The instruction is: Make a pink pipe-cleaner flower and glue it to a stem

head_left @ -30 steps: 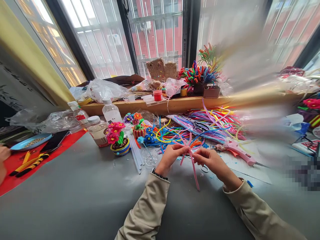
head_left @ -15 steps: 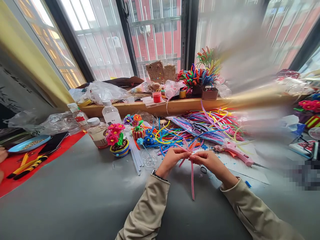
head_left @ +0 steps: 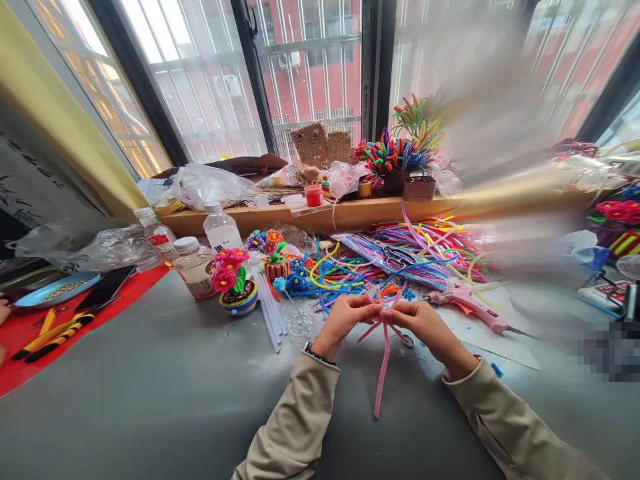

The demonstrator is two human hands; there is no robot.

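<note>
Pinching a splayed cluster of pink pipe cleaners at the crossing, left hand and right hand nearly meeting just right of the frame's centre. Have brought the long end further left and lower over the last second; probably turning the crossing to settle the strands. Offers room to swing that end over the grey counter at lower left and bottom. Tighter toward the clear dish beside the left hand and the pink glue gun beyond the right.
</note>
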